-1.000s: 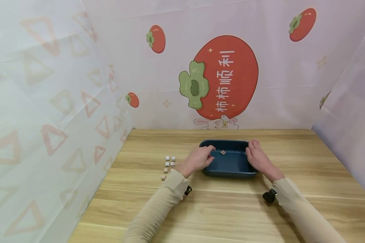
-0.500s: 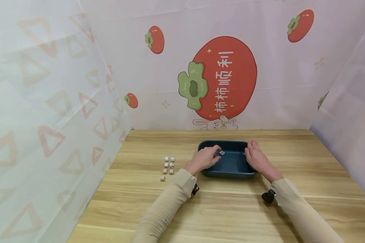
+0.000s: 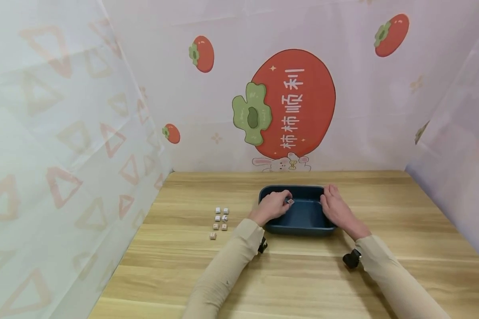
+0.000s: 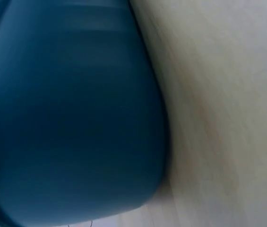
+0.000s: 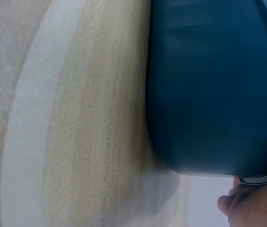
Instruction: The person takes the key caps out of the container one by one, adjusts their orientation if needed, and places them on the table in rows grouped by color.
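A dark blue rectangular tray (image 3: 303, 217) lies on the wooden table. My left hand (image 3: 272, 207) reaches over its left side. Thumb and index finger pinch a small keycap (image 3: 290, 201) inside the tray, near the back wall. On the right, my right hand (image 3: 338, 209) grips the tray's rim, thumb at the inner side and fingers outside. In the right wrist view, curled fingers (image 5: 239, 201) show at the rim. The left wrist view is filled mostly by the tray's outer wall (image 4: 76, 118); the left fingers are hidden there.
Several white and beige keycaps (image 3: 217, 218) stand in two short columns on the table (image 3: 175, 266), left of the tray. A printed cloth backdrop (image 3: 207, 102) rises behind the table's far edge, with more cloth (image 3: 84, 155) along the left.
My left hand has moved right and deeper into the tray, and its thumb and index finger have closed on the keycap there. The right hand stays on the rim.
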Tool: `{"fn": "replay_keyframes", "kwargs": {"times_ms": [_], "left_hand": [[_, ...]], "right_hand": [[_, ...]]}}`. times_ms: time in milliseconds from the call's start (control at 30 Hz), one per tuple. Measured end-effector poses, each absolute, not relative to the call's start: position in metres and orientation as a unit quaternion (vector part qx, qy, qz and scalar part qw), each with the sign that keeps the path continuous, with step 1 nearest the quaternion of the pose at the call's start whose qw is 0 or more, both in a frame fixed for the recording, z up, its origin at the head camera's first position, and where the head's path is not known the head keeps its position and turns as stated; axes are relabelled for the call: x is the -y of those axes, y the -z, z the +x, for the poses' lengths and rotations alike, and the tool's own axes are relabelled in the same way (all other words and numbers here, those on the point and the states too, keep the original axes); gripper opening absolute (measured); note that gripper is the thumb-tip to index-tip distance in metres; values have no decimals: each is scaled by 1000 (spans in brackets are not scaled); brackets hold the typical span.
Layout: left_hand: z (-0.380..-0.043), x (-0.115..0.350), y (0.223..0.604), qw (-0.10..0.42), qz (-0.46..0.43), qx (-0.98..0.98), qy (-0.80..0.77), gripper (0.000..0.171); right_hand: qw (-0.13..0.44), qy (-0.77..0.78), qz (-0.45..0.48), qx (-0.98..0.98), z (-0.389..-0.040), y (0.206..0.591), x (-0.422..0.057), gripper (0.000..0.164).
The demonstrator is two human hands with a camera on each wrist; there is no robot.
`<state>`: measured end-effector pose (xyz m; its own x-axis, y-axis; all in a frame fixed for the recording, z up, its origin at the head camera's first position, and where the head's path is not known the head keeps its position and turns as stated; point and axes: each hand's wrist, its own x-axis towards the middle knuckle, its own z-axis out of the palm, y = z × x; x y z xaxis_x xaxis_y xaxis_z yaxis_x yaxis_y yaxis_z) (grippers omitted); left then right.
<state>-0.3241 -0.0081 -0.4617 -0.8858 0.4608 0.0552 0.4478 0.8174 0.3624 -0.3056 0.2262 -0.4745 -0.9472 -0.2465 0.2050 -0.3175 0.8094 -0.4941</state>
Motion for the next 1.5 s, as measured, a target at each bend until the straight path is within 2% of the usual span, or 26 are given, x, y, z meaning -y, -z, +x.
{"fn": "replay_keyframes", "kwargs": {"times_ms": [533, 833, 1500], "left_hand": [[-334, 0, 470, 48, 212, -964, -154, 28], [-343, -7, 476, 87, 193, -965, -158, 32], [-351, -12, 482, 83, 196, -966, -148, 21]], "right_hand": [[66, -276, 148, 947, -307, 479, -223, 53], [56, -276, 145, 948, -306, 475, -223, 54], [44, -271, 137, 952, -307, 474, -226, 56]]}}
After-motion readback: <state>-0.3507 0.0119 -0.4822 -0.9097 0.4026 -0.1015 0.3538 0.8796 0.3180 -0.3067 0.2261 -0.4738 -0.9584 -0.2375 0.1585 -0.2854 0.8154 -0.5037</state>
